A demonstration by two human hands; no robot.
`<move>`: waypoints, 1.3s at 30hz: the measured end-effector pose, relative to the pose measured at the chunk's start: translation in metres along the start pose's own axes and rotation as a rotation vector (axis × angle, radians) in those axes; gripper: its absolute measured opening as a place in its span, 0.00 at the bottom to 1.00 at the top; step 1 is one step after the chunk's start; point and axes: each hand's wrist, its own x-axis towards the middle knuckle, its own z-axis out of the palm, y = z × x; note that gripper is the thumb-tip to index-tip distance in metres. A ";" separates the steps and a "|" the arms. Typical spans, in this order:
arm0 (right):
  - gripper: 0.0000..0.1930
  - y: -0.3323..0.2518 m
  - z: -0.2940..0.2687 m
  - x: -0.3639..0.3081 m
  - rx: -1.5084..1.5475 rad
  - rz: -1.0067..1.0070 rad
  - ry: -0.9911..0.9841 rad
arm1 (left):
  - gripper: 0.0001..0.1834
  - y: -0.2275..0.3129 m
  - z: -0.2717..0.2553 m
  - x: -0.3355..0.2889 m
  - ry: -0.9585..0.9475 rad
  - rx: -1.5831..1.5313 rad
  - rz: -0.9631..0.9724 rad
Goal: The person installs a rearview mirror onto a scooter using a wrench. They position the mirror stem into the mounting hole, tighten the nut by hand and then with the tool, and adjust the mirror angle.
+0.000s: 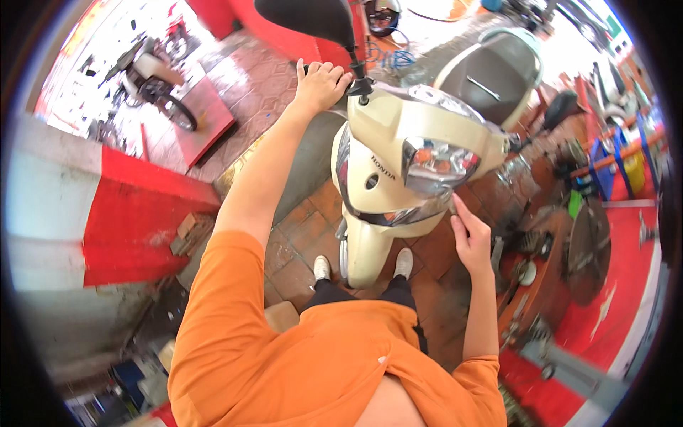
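A cream-coloured scooter (388,132) stands upright in front of me, its front facing me and its front wheel near my shoes. At its handlebar's left end, my left hand (324,85) is closed around the grip, beneath a black mirror (313,20). My right hand (472,240) is at the lower edge of the headlight (441,164). Its index finger reaches up to the body panel there and the thumb is apart; the other fingers are partly hidden. An open-end wrench (484,87) lies on the dark seat (473,75) behind the handlebar.
A second mirror (560,110) sticks out on the right. Beyond it, a cluttered workbench (537,267) carries metal parts. A motorcycle (153,78) rests on a red platform (206,117) at the far left. A red and white wall (128,213) rises on the left.
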 end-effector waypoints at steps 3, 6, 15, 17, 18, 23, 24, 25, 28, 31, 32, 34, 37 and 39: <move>0.24 0.022 -0.015 0.022 0.115 0.180 -0.180 | 0.20 -0.009 -0.007 0.000 -0.152 0.062 0.034; 0.25 0.036 -0.007 0.010 0.272 0.195 -0.161 | 0.20 -0.013 -0.001 0.002 -0.205 0.099 -0.030; 0.26 0.011 -0.020 -0.050 0.820 0.819 -0.078 | 0.21 0.002 -0.002 -0.007 -0.267 0.128 -0.166; 0.25 0.019 -0.032 -0.052 0.800 0.870 -0.049 | 0.21 0.019 -0.021 0.005 -0.376 0.139 -0.165; 0.25 0.023 -0.034 -0.051 0.799 0.922 -0.009 | 0.21 0.026 -0.027 0.006 -0.393 0.193 -0.134; 0.25 0.053 -0.053 -0.034 0.518 0.454 -0.050 | 0.26 0.017 0.007 0.005 -0.140 -0.045 -0.244; 0.25 0.056 -0.060 -0.030 0.488 0.444 -0.050 | 0.26 0.016 0.010 0.003 -0.103 -0.073 -0.260; 0.26 0.045 -0.063 -0.015 0.421 0.430 -0.079 | 0.25 0.015 0.015 -0.001 -0.055 -0.079 -0.258; 0.28 0.043 -0.064 0.011 0.430 0.392 -0.101 | 0.18 0.009 0.023 -0.004 -0.001 0.000 -0.209; 0.28 0.051 -0.071 0.048 0.341 0.321 -0.199 | 0.17 0.012 0.025 -0.001 0.043 0.035 -0.165; 0.26 0.056 -0.069 0.069 0.143 0.010 -0.170 | 0.17 0.011 0.024 -0.003 0.070 0.014 -0.166; 0.25 0.060 -0.071 0.106 -0.047 -0.307 -0.153 | 0.16 0.012 0.026 -0.007 0.078 0.029 -0.200; 0.20 0.048 -0.068 0.159 0.022 -0.297 -0.394 | 0.17 0.006 0.032 -0.014 0.113 0.086 -0.192; 0.20 0.054 -0.060 0.190 -0.015 -0.363 -0.434 | 0.16 0.009 0.032 -0.013 0.083 0.074 -0.237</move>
